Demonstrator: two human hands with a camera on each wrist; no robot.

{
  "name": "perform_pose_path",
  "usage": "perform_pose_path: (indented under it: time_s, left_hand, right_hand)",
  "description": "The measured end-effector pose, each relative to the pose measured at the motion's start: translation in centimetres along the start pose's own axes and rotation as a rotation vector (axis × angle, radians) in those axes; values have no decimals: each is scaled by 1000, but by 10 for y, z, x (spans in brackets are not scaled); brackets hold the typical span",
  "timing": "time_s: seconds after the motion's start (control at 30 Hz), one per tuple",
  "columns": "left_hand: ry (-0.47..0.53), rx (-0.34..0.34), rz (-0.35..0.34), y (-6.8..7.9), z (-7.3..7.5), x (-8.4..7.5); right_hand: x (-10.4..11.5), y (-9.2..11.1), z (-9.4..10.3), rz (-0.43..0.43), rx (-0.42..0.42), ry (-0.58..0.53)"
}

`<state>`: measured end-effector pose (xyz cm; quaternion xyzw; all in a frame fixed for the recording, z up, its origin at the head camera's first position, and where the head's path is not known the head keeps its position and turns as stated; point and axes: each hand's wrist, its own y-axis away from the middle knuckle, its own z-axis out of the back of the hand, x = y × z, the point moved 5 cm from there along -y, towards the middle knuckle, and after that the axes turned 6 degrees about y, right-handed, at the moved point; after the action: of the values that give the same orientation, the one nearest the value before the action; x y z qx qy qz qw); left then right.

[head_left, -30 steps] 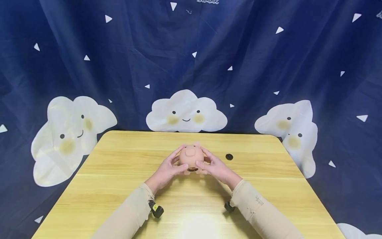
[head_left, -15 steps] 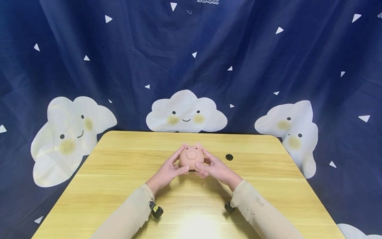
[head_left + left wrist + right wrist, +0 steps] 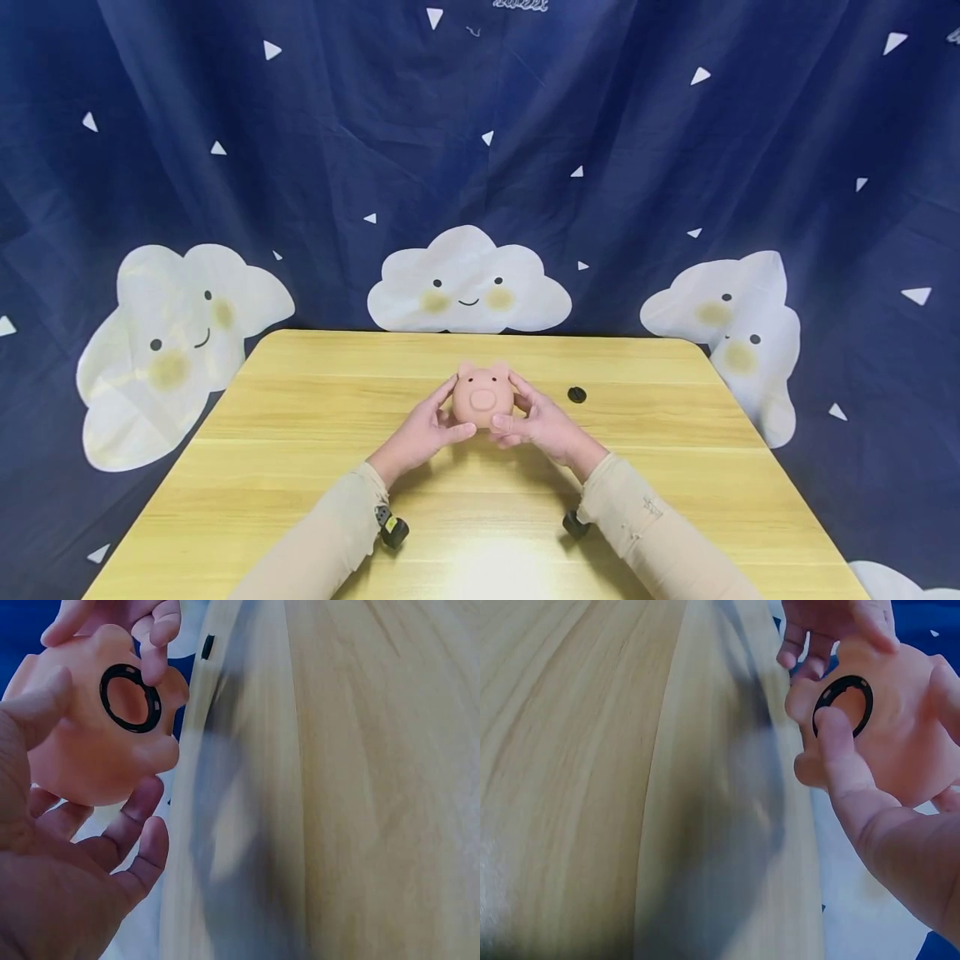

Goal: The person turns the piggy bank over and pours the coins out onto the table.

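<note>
Between both hands, a pink piggy bank is held above the table with its face toward me. The left hand grips its left side, thumb low on the front. On the other side, the right hand grips it, and one of its fingers touches the black ring around the round hole in the base. In the left wrist view, the piggy bank shows its stubby feet and that open hole. A small black round plug lies on the table, right of the hands.
The wooden table has rounded far corners. Behind its far edge hangs a dark blue curtain printed with clouds and triangles. A small black wrist device sits at the left cuff.
The piggy bank has tipped so its face and ears come into fuller view and the hole in its base is hidden from the head view. Both hands stay nearly in place.
</note>
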<state>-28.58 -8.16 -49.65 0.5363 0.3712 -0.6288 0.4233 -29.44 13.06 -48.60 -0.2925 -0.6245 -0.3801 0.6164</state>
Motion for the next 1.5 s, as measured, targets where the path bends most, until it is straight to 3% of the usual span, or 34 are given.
perform_pose_path:
  time_s: [0.17,0.5,0.8,1.1,1.5]
  left_hand:
    - [-10,-7,26,0,-1,0]
    - [268,-21,-23,-3,-9,-2]
    - [290,-89,10,-4,-10,-3]
    - [335,-29,-16,-5,-6,-1]
    - [232,36,-37,-2,-4,-1]
  right_hand:
    - [0,0,-2,9,-16,-10]
    - [4,-3,-6,29,-54,52]
    - [1,-6,-6,58,-118,168]
    - [1,-8,-5,47,-104,163]
    - [1,-4,-6,90,-35,184]
